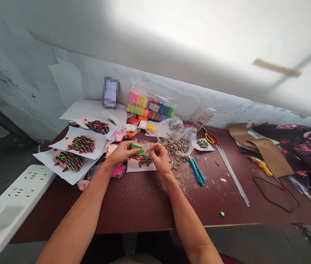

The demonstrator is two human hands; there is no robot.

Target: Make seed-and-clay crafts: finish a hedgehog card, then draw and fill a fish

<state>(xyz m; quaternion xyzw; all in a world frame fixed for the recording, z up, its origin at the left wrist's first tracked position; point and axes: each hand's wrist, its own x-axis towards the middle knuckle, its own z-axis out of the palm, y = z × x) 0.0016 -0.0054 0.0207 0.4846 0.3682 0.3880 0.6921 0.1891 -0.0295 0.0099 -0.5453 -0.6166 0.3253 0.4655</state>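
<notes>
My left hand (121, 153) is closed around a small packet of green clay (136, 148) in clear plastic. Close to its right side, my right hand (158, 156) has its fingers pinched at the plastic wrapper (146, 147). Beneath both hands lies a white sheet (141, 168) bearing a seed-covered hedgehog figure (145, 160), partly hidden by them. Striped sunflower seeds (176, 146) spill from a clear plastic bag (175, 127) just to the right. Finished-looking seed hedgehogs (82, 143) with green and orange dots rest on papers at the left.
A blue cutter (197, 171), scissors (211, 138) and clear glue sticks (232, 176) lie right of the seeds. Coloured clay packs (151, 107) and a phone (111, 92) stand by the wall. A white power strip (16, 200) sits left; a green clay ball (222, 213) is near the front edge.
</notes>
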